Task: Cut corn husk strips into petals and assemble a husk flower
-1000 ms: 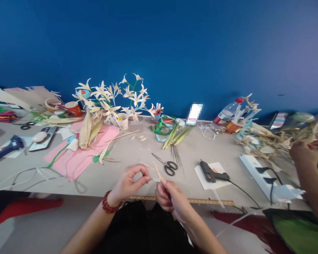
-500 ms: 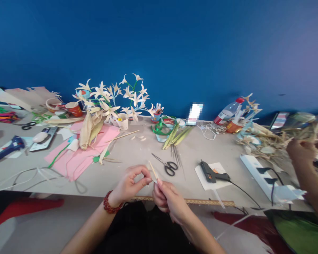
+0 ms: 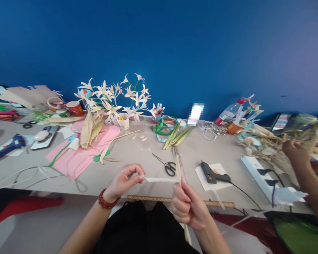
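My left hand (image 3: pixel 128 180) pinches one end of a narrow white strip (image 3: pixel 160 180), which looks like tape. The strip runs taut and nearly level across to a pale, husk-coloured stick (image 3: pixel 178 166). My right hand (image 3: pixel 187 204) is closed around that stick, thumb up, its top pointing away from me and its lower end hanging below the fist. Both hands are above the table's front edge. Just beyond the strip lie black-handled scissors (image 3: pixel 170 168), and thin wires beside them are partly covered by the stick.
Green husk strips (image 3: pixel 178 135) lie mid-table. White husk flowers (image 3: pixel 111 106) stand in cups behind pink paper (image 3: pixel 69 160). A black glue gun (image 3: pixel 214 174) rests on white paper, near a power strip (image 3: pixel 257 178). At far right, another person's hand (image 3: pixel 296 153) touches dried husks.
My hands have moved apart: the right went rightward with the stick, now more upright, and the left slightly left. The white strip between them is now stretched out.
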The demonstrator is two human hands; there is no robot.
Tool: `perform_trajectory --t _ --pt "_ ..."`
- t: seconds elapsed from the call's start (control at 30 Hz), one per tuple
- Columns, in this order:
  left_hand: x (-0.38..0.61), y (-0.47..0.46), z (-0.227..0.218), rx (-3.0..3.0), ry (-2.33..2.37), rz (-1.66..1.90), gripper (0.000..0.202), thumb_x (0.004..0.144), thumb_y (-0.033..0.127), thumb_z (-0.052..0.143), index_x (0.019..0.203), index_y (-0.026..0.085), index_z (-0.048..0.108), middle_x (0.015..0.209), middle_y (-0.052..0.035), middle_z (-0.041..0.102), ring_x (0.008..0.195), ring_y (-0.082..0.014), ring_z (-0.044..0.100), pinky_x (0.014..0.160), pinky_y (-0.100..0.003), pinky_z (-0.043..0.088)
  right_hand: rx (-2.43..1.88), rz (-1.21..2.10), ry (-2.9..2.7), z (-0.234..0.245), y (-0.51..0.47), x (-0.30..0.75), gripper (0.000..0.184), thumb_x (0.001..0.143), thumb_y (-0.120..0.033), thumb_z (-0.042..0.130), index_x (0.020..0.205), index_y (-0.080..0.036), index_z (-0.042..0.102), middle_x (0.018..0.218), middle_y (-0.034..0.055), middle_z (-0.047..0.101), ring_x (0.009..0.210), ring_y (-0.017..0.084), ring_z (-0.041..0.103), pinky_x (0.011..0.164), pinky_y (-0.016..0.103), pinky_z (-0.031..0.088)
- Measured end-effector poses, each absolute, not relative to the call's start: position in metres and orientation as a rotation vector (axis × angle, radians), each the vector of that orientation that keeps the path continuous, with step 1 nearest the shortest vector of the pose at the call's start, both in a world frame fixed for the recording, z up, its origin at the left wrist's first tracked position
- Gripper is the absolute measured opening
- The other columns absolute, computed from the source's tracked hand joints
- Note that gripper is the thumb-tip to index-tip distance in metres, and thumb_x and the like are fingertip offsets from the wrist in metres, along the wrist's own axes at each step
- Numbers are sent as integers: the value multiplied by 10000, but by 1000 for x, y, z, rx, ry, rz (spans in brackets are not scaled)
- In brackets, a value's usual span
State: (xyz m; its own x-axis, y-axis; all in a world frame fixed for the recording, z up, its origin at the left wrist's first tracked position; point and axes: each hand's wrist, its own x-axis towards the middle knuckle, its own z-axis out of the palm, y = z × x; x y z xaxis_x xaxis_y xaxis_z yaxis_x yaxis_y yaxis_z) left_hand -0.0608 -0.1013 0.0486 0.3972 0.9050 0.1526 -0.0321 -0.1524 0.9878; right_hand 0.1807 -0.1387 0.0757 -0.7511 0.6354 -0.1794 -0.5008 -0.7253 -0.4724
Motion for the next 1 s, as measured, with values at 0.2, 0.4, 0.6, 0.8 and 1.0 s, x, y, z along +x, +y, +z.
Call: perform_trajectory --t 0.2,0.4,0.6,0.8,1.0 --pt "-67 -97 54 1249 685 1105 249 837 384 629 775 152 561 687 -23 527 700 -154 522 718 -306 444 -978 1956 -638 44 -127 204 526 775 -692 587 671 -184 498 458 -107 292 395 32 99 336 132 87" --pt "-72 -81 87 1337 529 771 253 812 384 653 749 157 560 672 -28 547 644 -150 522 658 -298 433 -1169 942 -795 62 -118 224 243 772 -415 732 809 -201 622 533 -87 322 448 68 245 405 195 183" --pt "-43 -63 114 1598 567 432 176 828 297 634 761 143 584 706 -2 548 649 -112 476 620 -232 390 -1036 1562 -1549 95 -116 175 250 729 -351 771 686 -155 621 551 -57 427 502 75 335 476 219 246" --pt "-21 -79 91 1426 729 941 256 838 359 630 978 151 578 909 -45 584 837 -160 567 788 -294 473 -1015 1616 -917 71 -109 151 322 730 -397 772 726 -168 545 518 -70 495 401 27 239 397 183 142" --pt "-10 -102 66 1531 979 998 201 839 337 650 831 139 618 805 -39 639 791 -156 603 775 -275 482 -978 1597 -616 64 -107 142 353 698 -388 800 711 -172 521 568 -46 559 387 9 219 368 147 140"
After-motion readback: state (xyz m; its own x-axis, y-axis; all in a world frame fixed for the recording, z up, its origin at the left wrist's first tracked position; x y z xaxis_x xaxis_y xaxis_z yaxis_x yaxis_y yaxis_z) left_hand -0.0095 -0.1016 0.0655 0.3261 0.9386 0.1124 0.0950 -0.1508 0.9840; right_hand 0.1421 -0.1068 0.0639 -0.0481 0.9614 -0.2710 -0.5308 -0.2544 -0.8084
